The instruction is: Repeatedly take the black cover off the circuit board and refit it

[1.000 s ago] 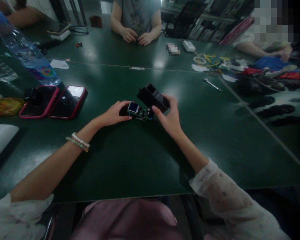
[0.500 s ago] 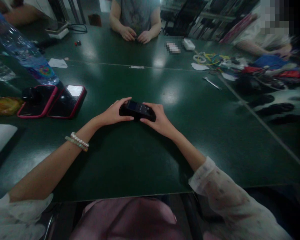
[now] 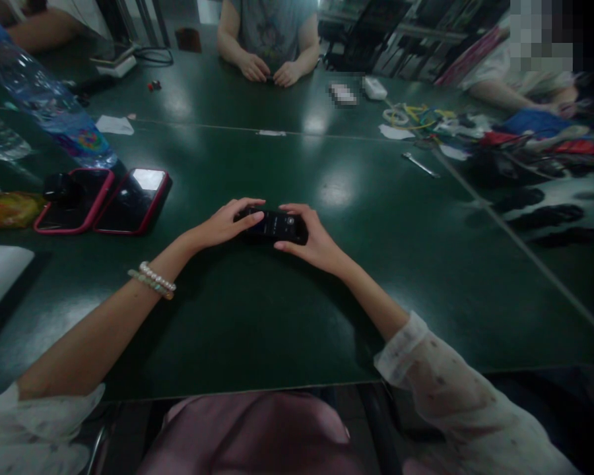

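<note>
A small black device with a lit screen (image 3: 276, 226) is held lengthwise between my two hands, above the green table (image 3: 247, 316). My left hand (image 3: 218, 225) grips its left end, with the thumb lying over the screen side and the fingers along the far edge. At the other end, my right hand (image 3: 321, 243) holds it with the thumb at the near edge and the index finger at the far edge. White marks show on the screen, too small to read. The device's underside is hidden.
To the left lie two phones in pink-red cases (image 3: 131, 201) (image 3: 74, 201), near a plastic water bottle (image 3: 64, 115). A wrench (image 3: 420, 165) lies to the right, before a pile of cables and cloth (image 3: 529, 132). Across the table sits a person (image 3: 270, 39); others sit at both sides.
My left thumb has moved from the device's near edge onto its screen side. The device has tilted so that its screen faces me more.
</note>
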